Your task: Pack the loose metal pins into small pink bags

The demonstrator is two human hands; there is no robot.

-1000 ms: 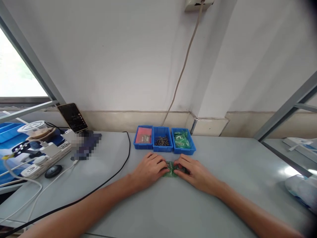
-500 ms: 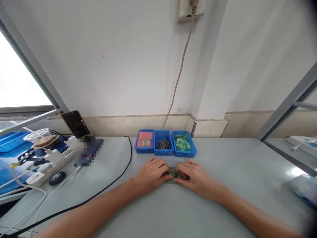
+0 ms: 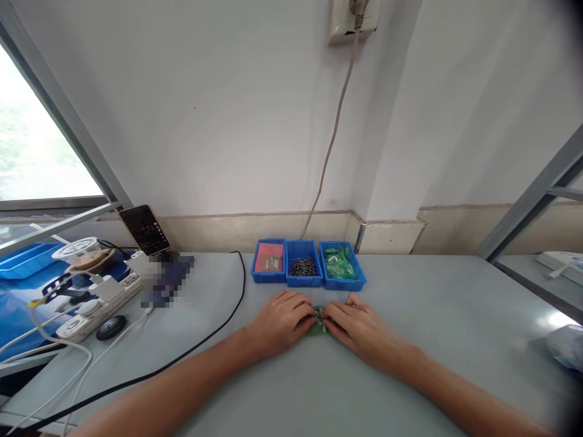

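Left hand point(image 3: 283, 321) and right hand point(image 3: 364, 331) both pinch a green packet point(image 3: 319, 329), fingertips nearly together, at the table point(image 3: 291, 394). Handling looks unfinished, packet not released; how far along, can't tell. Rightmost blue bin point(image 3: 345, 284) holds similar green bags point(image 3: 339, 266).

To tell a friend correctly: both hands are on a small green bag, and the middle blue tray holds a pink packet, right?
No: the middle blue tray holds loose screws, as the head view shows. The left hand and right hand are on the small green bag.
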